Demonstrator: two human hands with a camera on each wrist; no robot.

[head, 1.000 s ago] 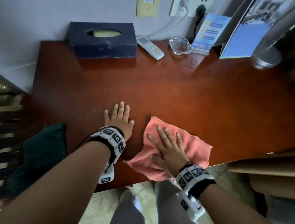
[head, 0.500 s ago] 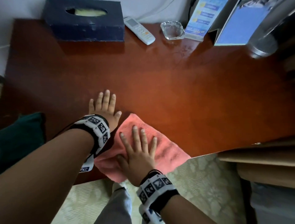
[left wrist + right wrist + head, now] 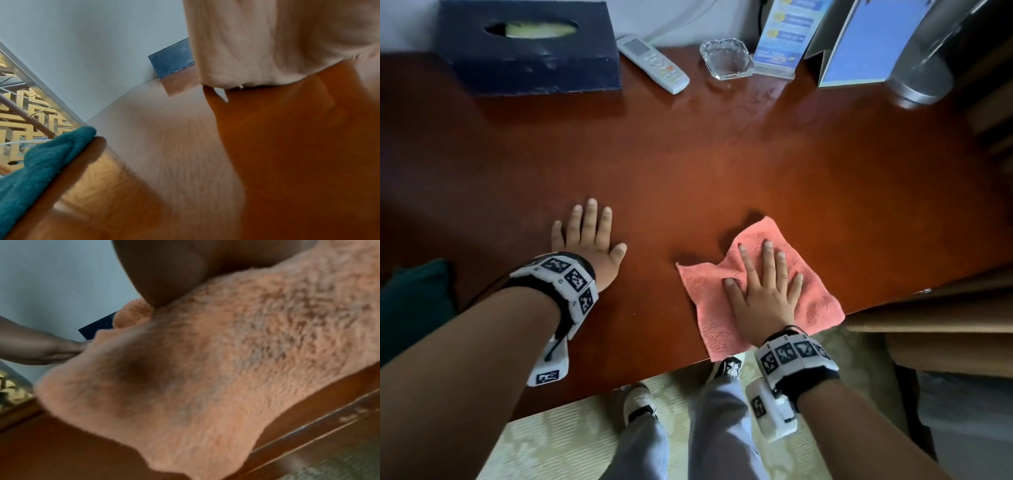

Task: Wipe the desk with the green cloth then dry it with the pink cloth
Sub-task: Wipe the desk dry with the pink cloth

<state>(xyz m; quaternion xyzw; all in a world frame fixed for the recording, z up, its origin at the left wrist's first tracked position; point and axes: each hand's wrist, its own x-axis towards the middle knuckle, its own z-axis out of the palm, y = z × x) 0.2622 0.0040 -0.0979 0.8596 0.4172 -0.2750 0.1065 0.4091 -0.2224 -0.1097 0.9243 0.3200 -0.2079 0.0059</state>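
The pink cloth lies spread near the front edge of the reddish-brown desk, a corner hanging over the edge. My right hand presses flat on it with straight, spread fingers; the right wrist view fills with the pink cloth. My left hand rests flat on the bare desk, well left of the cloth, fingers straight. The green cloth sits at the desk's left end, and shows as a dark teal heap in the left wrist view.
Along the back edge stand a dark blue tissue box, a white remote, a glass ashtray, blue cards and a metal lamp base. A brown chair sits right of the front edge.
My right hand has slid the pink cloth to the right along the front edge, away from my left hand, which it lay next to half a second ago. The left hand stays put.
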